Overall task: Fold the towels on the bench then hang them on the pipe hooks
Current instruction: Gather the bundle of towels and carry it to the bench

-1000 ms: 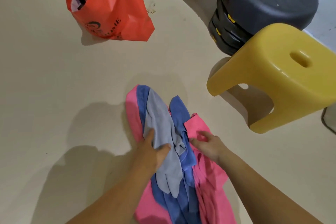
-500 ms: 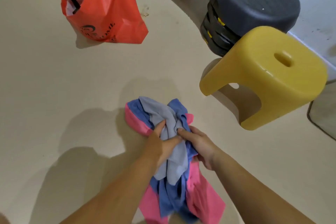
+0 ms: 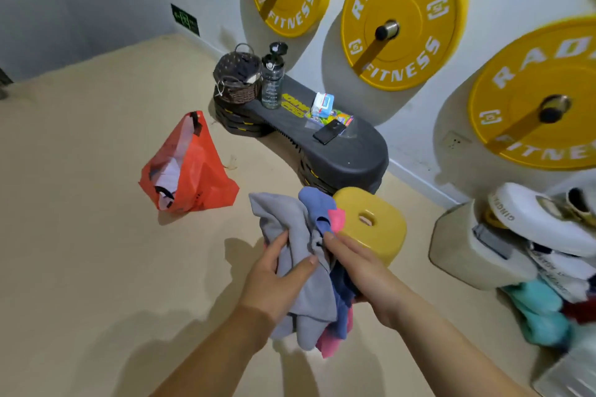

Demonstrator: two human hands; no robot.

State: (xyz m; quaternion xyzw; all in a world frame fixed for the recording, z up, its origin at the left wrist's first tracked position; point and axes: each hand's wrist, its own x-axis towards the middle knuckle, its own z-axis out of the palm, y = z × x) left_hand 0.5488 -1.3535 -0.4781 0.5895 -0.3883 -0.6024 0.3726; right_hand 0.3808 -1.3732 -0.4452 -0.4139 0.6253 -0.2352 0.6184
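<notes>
Head-camera view: a person's left hand (image 3: 274,277) and right hand (image 3: 361,271) hold a crumpled bundle in the air at lower centre of the frame, above the beige floor (image 3: 80,235). The left hand's thumb and fingers are curled around a grey towel (image 3: 290,222). The right hand grips a blue towel (image 3: 317,203) from the other side, thumb on top and fingers wrapped under. A pink towel (image 3: 335,342) hangs out below both. All three are bunched together, with no crease or squared edge to be seen.

The black bench (image 3: 354,155) lies at centre frame against the wall, well apart from the bundle. It carries a wicker basket (image 3: 238,74), a water bottle (image 3: 272,77) and a phone (image 3: 329,131), but no towel. A yellow stool (image 3: 383,213) stands just behind the bundle, and an orange bag (image 3: 200,177) sits at centre left.

Yellow weight plates (image 3: 403,58) hang on steel pegs (image 3: 387,30) across the upper right; whether these are the pipe hooks cannot be told. No towel hangs anywhere on the wall.

By this evidence the job is at its start: the towels are gathered, while carrying them to the bench, folding each and hanging them all remain.
</notes>
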